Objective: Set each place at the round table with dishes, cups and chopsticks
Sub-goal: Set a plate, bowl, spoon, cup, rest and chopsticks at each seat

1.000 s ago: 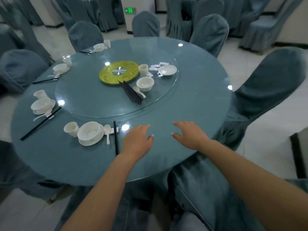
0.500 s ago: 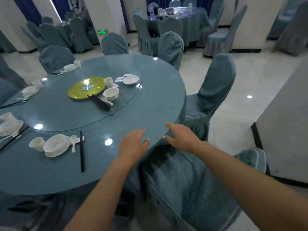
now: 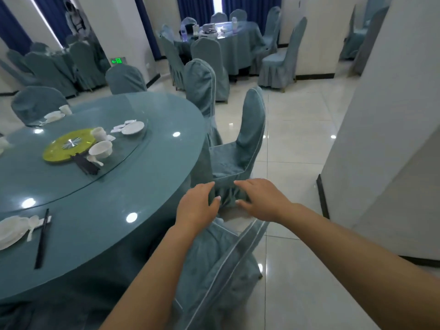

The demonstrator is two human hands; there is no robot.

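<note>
Both arms are stretched out forward past the edge of the round worktop (image 3: 142, 186), forearms bare, palms facing down. The left hand (image 3: 196, 207) and right hand (image 3: 259, 201) sit side by side with a small gap between them, fingers loosely spread and lightly bent, holding nothing. They're up over the top of the nearest covered chair (image 3: 214, 263), with the seat skirt of the next chair (image 3: 238, 153) showing behind the fingertips; can't tell if either hand actually touches fabric.

The stuff for setting is all off to the left. On the glass turntable (image 3: 133, 158) there's a yellow centre disc (image 3: 67, 147), a white bowl (image 3: 101, 148) with a spoon (image 3: 94, 160) beside it, a cup (image 3: 98, 133), a small plate (image 3: 132, 127) and a dark bundle of chopsticks (image 3: 85, 164). One place is already laid at the near left edge: white dishes (image 3: 10, 231), a spoon and a chopstick pair (image 3: 42, 239) lying just beside them. Another setting (image 3: 56, 115) sits at the far side.
</note>
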